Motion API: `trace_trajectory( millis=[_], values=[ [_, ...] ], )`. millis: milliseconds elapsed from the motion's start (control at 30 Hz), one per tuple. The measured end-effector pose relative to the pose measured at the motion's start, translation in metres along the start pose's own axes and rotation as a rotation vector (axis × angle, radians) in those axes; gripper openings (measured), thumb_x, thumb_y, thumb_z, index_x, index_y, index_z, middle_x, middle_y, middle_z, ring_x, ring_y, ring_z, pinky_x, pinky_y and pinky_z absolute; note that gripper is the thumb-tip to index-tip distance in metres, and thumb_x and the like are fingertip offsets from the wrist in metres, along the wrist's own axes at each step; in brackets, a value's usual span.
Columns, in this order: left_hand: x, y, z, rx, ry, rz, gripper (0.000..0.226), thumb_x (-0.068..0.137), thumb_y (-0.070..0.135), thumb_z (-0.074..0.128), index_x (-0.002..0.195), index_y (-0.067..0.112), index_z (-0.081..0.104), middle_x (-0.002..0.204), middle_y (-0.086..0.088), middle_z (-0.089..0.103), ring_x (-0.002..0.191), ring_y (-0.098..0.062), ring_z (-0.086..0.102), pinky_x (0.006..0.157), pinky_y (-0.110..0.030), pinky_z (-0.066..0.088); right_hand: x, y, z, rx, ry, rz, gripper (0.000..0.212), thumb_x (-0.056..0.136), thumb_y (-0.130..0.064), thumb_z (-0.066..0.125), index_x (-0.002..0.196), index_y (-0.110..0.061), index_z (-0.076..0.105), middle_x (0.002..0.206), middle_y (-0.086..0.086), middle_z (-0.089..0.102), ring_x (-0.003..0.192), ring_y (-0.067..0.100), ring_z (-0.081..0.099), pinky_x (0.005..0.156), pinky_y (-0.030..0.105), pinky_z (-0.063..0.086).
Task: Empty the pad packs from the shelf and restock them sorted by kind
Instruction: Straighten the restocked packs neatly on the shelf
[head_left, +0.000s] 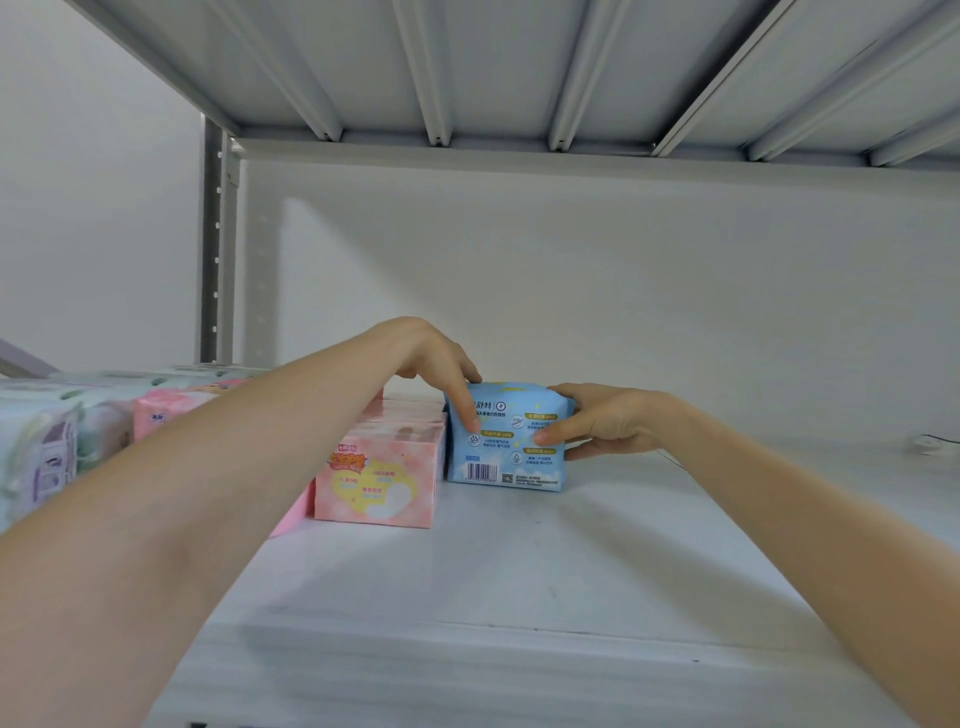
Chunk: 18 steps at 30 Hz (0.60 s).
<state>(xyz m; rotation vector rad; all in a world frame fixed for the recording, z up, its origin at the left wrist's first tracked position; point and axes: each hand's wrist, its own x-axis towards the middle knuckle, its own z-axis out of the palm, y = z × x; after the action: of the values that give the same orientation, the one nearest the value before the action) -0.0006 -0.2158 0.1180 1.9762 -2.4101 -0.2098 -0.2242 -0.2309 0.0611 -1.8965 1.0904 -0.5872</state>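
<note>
As the blue pack (506, 447) stands upright on the shelf board (519, 571), barcode face toward us, we log it as the item in hand. Position: just beside the pink packs (382, 480); we cannot tell whether the two touch.

Left hand (431, 358): curled over the top left corner, index finger laid down the front face; it grips the pack.
Right hand (608, 423): thumb on the front, fingers wrapped round the right end; it grips the same pack.
We judge that the two-sided hold serves to square a soft wrapper against its neighbours and to stop it tipping while it is seated.

Stock to the left: pink packs in a row running back, the front one facing us. Beyond our left forearm, green and lilac packs (47, 441). The grouping by colour suggests that restocking is under way, with blue opening a new group at the right end of the row.

Surface: pale grey board, matt. A small white object (930, 444) lies far right, too small to identify.
Surround: ribbed underside of the upper shelf (467, 67), perforated upright (213, 249) at back left, plain white wall (571, 286) behind.
</note>
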Motion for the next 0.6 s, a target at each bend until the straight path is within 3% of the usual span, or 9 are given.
trace_trajectory(
  millis=[200,367,467,600],
  values=[
    [0.000,-0.001,0.002,-0.007,-0.003,-0.001,0.090,0.073,0.043,0.080,0.148,0.025,0.035,0.152,0.004,0.035,0.144,-0.021,0.026,0.118,-0.046,0.021,0.001,-0.001,0.010,0.016,0.037,-0.035,0.039,0.080,-0.006,0.076,0.112,-0.020,0.059,0.104,-0.005,0.074,0.098,0.012,0.070,0.081,0.025,0.058],
    [0.001,0.000,0.003,-0.013,0.009,-0.002,0.095,0.073,0.042,0.080,0.151,0.022,0.029,0.155,0.003,0.031,0.145,-0.021,0.024,0.119,-0.044,0.019,-0.001,0.000,0.012,0.014,0.065,-0.032,0.045,0.079,-0.007,0.076,0.118,-0.018,0.058,0.110,-0.002,0.073,0.102,0.015,0.069,0.089,0.030,0.056],
    [0.001,-0.001,0.004,0.002,0.015,0.001,0.095,0.073,0.045,0.079,0.151,0.023,0.029,0.155,0.004,0.031,0.144,-0.020,0.025,0.119,-0.043,0.020,-0.002,0.001,0.012,-0.020,0.077,-0.034,0.039,0.079,-0.010,0.078,0.110,-0.025,0.059,0.101,-0.009,0.075,0.096,0.010,0.070,0.081,0.026,0.058],
    [0.003,-0.003,0.006,0.030,0.048,0.007,0.095,0.074,0.049,0.077,0.151,0.022,0.028,0.154,0.005,0.033,0.142,-0.018,0.028,0.117,-0.036,0.023,-0.005,0.004,0.012,-0.081,0.154,-0.029,0.038,0.077,-0.019,0.080,0.101,-0.036,0.056,0.104,-0.015,0.069,0.101,0.005,0.064,0.091,0.038,0.053]
  ],
)
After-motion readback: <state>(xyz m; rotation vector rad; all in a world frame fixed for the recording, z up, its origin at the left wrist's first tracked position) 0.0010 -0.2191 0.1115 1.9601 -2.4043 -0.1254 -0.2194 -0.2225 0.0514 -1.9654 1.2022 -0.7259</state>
